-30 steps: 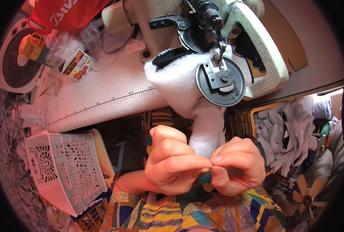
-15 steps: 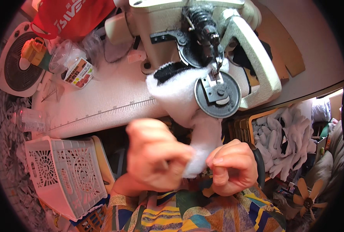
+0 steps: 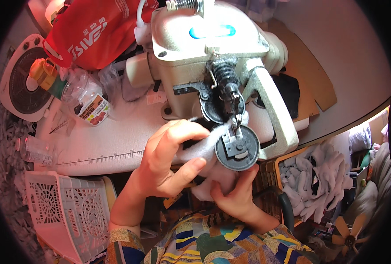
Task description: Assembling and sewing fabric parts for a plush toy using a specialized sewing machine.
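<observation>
A piece of white plush fabric [image 3: 198, 151] with a black part hangs at the toothed metal disc [image 3: 238, 148] of an industrial sewing machine [image 3: 191, 57], its edge running up to the needle area. My left hand [image 3: 164, 158] is at the left side of the fabric, thumb and fingers spread apart, fingertips against or just beside the plush. Below the disc, my right hand [image 3: 237, 200] grips the lower, bunched part of the plush. Some of its fingers are hidden behind the fabric and the disc.
A white plastic basket [image 3: 68, 211] stands at the lower left. To the right, a bin holds many white plush pieces [image 3: 312, 180], near a small fan [image 3: 349, 240]. A red bag [image 3: 98, 33], a clear jar [image 3: 87, 99] and a round fan [image 3: 26, 83] are at the back left.
Both hands have moved up to the disc from lower down. My left hand has spread its fingers beside the plush; my right hand has taken hold below the disc. The view has shifted upward.
</observation>
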Available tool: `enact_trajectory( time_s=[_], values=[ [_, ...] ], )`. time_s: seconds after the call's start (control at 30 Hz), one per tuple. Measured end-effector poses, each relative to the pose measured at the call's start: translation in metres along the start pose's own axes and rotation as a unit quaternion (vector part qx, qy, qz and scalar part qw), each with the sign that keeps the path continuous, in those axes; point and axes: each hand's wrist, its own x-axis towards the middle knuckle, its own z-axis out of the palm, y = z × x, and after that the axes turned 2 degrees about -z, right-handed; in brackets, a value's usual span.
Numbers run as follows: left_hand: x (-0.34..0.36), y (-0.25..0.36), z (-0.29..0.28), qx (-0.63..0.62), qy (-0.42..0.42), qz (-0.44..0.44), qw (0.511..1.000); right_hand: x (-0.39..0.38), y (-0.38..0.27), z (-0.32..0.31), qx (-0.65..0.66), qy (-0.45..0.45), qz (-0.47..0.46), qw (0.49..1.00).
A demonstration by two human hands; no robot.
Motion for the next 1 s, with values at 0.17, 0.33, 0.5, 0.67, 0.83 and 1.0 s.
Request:
enact_trajectory(
  time_s=[0.17,0.33,0.5,0.67,0.83,1.0],
  values=[
    [0.007,0.005,-0.009,0.040,0.004,-0.133,0.990,0.010,0.006,-0.012,0.044,-0.057,0.037,0.997],
    [0.007,0.015,-0.019,0.085,-0.057,-0.051,0.993,0.014,0.013,-0.017,0.119,-0.113,0.056,0.985],
    [-0.011,0.018,-0.013,-0.057,-0.009,-0.159,0.986,0.026,0.009,-0.018,0.092,-0.117,0.028,0.988],
    [-0.004,-0.005,-0.018,0.192,0.019,0.041,0.980,0.026,0.016,-0.021,0.022,-0.155,-0.019,0.987],
    [0.000,0.014,-0.014,0.203,0.035,-0.029,0.978,0.029,0.019,-0.021,0.005,-0.165,-0.009,0.986],
    [-0.001,0.005,-0.014,0.183,0.031,-0.047,0.982,0.032,0.032,-0.013,0.025,-0.162,-0.028,0.986]
  ],
)
